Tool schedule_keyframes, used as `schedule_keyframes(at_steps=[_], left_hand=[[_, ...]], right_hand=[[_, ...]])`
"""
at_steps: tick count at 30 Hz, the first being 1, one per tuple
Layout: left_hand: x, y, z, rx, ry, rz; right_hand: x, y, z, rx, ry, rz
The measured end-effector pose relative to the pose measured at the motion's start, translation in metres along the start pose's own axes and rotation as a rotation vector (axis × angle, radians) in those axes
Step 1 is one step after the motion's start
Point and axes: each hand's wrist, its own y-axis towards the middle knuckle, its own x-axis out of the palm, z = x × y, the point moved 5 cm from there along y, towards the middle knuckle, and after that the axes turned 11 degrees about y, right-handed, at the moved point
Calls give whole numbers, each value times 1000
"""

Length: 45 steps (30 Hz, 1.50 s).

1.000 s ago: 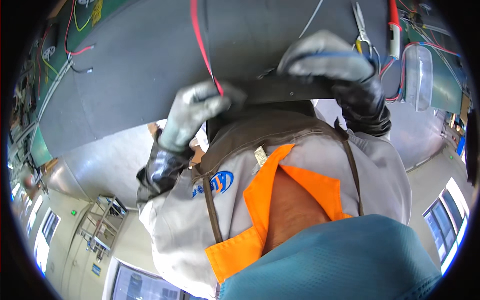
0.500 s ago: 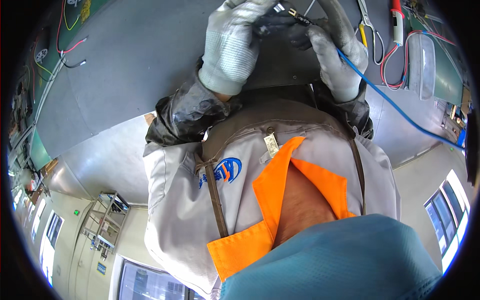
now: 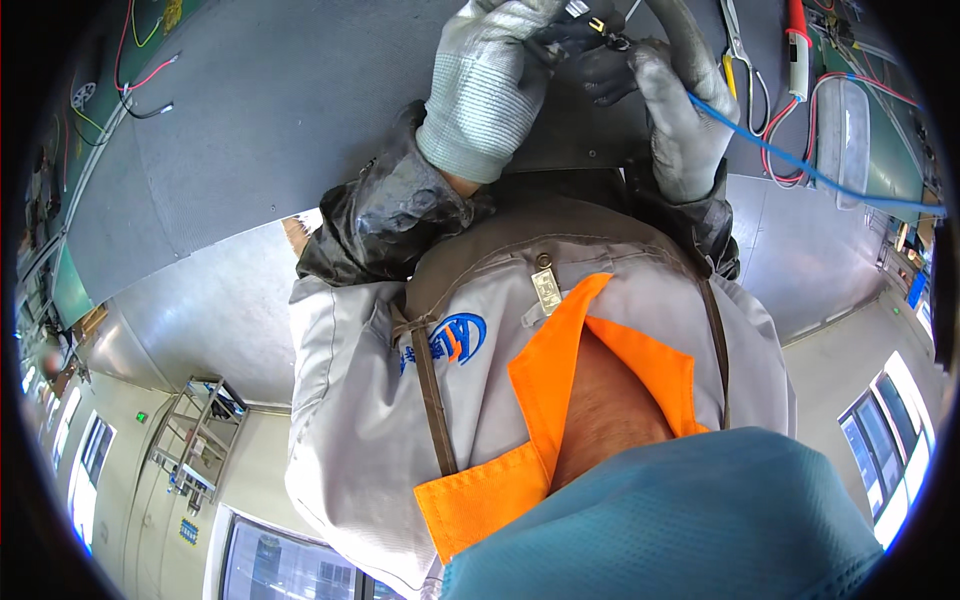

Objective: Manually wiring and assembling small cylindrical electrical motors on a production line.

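Both my hands wear grey work gloves with dark fingertips and meet above the dark bench top. My left hand (image 3: 492,90) is closed at the upper middle, its fingertips pinching a small whitish piece (image 3: 577,9) whose kind is too small to make out. Just to the right, my right hand (image 3: 680,110) grips a blue wire (image 3: 765,135) near its end. A brass-coloured metal terminal (image 3: 597,25) with a black part behind it sticks out from those fingers toward the left hand. The wire runs over the right palm and off to the right.
Scissors (image 3: 738,45) with a yellow-marked handle lie right of my right hand. Beyond them are a red-and-white probe-like tool (image 3: 797,50) with red leads and a clear plastic tray (image 3: 843,140). Loose red and black wires (image 3: 140,100) lie at the left on the bench (image 3: 250,120).
My left hand has shifted a little right, toward the right hand. The terminal has turned slightly and shows more brightly. The blue wire's far stretch has swung upward.
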Motion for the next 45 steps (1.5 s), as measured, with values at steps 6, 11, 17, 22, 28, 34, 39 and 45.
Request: schedule_keyframes(at_steps=[6, 11, 17, 22, 28, 34, 39, 45], left_hand=[[7, -4, -7, -73, -205, -148], [10, -6, -7, -93, -232, -123], [17, -5, -7, -117, -431, -153], [21, -11, 2, -205, -353, 17], [17, -15, 10, -187, -287, 7], [11, -17, 10, -190, -340, -1], [12, -20, -8, -35, -187, 76], [-5, -13, -11, 29, 45, -47]], right_hand=[[12, -5, -12, 234, 406, 95], [21, -6, -26, 238, 468, 147], [11, -10, -10, 39, 307, 170], [40, -1, -46, -66, -239, 492], [20, -14, -32, 115, -13, 153], [24, -13, -28, 55, -96, 90], [37, -16, -29, 27, 93, 151], [38, 5, -14, -41, -223, -79]])
